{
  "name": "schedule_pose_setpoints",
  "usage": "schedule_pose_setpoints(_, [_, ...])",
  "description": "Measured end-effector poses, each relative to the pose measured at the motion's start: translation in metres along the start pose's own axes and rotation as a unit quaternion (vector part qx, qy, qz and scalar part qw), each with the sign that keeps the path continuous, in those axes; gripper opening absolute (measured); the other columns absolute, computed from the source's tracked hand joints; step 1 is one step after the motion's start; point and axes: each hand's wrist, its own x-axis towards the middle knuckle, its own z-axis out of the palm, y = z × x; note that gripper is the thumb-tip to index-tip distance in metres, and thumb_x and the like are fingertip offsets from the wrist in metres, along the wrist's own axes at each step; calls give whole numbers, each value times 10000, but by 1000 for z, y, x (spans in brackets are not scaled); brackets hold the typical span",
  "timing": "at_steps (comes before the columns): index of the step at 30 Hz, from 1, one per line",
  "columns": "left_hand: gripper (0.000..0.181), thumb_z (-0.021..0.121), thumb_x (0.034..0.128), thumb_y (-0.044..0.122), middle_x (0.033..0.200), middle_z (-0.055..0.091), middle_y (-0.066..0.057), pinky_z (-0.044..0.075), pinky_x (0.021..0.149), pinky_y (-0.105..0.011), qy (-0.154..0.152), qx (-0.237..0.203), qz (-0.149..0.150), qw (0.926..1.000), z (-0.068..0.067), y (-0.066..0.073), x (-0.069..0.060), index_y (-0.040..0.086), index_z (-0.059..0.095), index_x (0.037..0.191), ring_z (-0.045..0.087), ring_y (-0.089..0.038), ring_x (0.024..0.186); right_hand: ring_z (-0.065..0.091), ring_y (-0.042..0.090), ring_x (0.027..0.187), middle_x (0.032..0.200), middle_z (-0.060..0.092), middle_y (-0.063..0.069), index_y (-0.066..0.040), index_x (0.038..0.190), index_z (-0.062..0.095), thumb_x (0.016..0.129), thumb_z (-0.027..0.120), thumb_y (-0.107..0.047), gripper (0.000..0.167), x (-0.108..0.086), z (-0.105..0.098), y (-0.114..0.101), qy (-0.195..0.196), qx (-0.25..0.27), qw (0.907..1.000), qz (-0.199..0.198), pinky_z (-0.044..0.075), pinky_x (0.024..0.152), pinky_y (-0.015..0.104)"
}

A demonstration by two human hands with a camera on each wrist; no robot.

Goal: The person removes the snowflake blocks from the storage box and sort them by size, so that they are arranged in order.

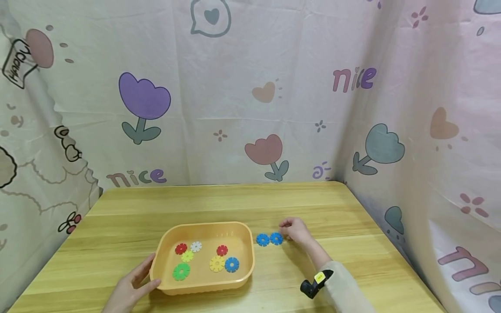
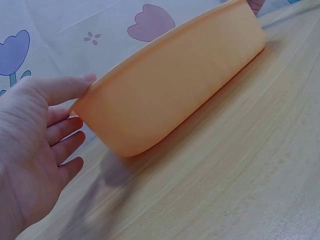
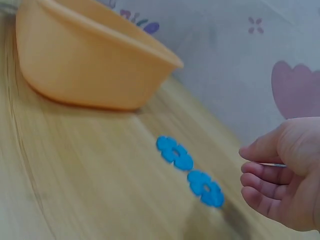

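My left hand [image 1: 131,284] grips the left corner of a yellow-orange plastic basin [image 1: 205,288]; in the left wrist view the thumb lies on its rim and the fingers sit around the outside. Right of the basin, two blue flower-shaped discs lie flat on the table: a left disc [image 1: 260,238] and a right disc [image 1: 274,235], side by side. My right hand [image 1: 296,230] hovers just beside the right disc, fingers loosely curled with nothing in them. In the right wrist view, a small space separates that hand [image 3: 287,170] from the discs.
Inside the basin lie several notched discs: a green disc [image 1: 177,272], a yellow disc [image 1: 213,260], a blue disc [image 1: 228,265] and smaller red, white and lime ones. The wooden table [image 1: 219,202] meets a printed curtain [image 1: 219,156] behind and at the sides.
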Motion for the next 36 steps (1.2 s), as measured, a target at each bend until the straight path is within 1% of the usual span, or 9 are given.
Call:
schedule_pose_setpoints(5, [780,618,898,264,1465,180,-267,310,929,-660,-20,30,-5,10000,0,2,-1,-2,161,1471,218,-475,1296,567,184,707,824,613,60,66,994,634,840,649,-20,178,-3,0,-23,-145,17,9997,-206,528,660,400])
schedule_pose_setpoints(9, [785,622,895,275,1466,184,-260,316,942,-645,-14,86,-9,10000,-1,3,-1,7,164,1473,221,-465,1299,574,157,750,849,614,61,43,986,639,834,661,-32,170,-5,6,-43,-444,154,9978,-457,536,710,417])
schedule_pose_setpoints(16, [776,627,893,251,1466,182,-261,294,949,-647,4,76,32,10000,-1,3,-1,3,174,1471,221,-467,1298,586,164,773,860,617,61,33,995,636,838,668,-56,183,-10,29,-79,-945,311,9920,-777,542,714,387])
schedule_pose_setpoints(20, [771,625,895,244,1463,184,-267,296,951,-645,-14,39,53,10000,-1,3,-2,-6,174,1468,220,-465,1299,586,151,748,843,618,49,33,988,642,836,667,-45,173,-10,47,-93,-1301,366,9856,-1015,540,704,367])
schedule_pose_setpoints(24, [778,626,893,260,1465,182,-265,301,959,-636,1,60,22,10000,0,3,-1,-1,174,1470,220,-461,1301,570,112,713,836,624,64,85,998,627,818,669,9,200,-13,68,-100,-1583,544,9797,-1106,540,684,320])
schedule_pose_setpoints(27, [779,629,892,271,1466,188,-257,312,967,-618,35,130,11,9999,0,2,0,6,180,1471,232,-454,1299,577,113,717,841,631,78,108,1011,613,797,683,25,240,-16,82,-102,-1757,606,9760,-1133,533,674,275])
schedule_pose_setpoints(30, [772,625,895,264,1466,191,-255,316,970,-608,47,147,50,9999,0,2,-1,6,181,1471,238,-453,1297,590,107,737,841,630,47,85,1033,616,784,708,4,278,-21,94,-102,-1943,469,9733,-1129,517,671,224])
schedule_pose_setpoints(32, [770,618,900,261,1464,185,-265,313,963,-618,26,158,97,9998,0,2,-1,-4,172,1469,232,-464,1294,598,106,744,834,634,41,75,1034,626,770,725,5,291,-24,103,-102,-2025,376,9719,-1138,513,670,215])
schedule_pose_setpoints(36, [785,627,890,278,1468,187,-257,297,961,-635,17,94,60,9999,0,2,-1,2,175,1471,229,-459,1298,586,88,710,790,621,28,74,1002,634,744,738,35,281,-30,117,-99,-2138,352,9708,-1033,512,640,203])
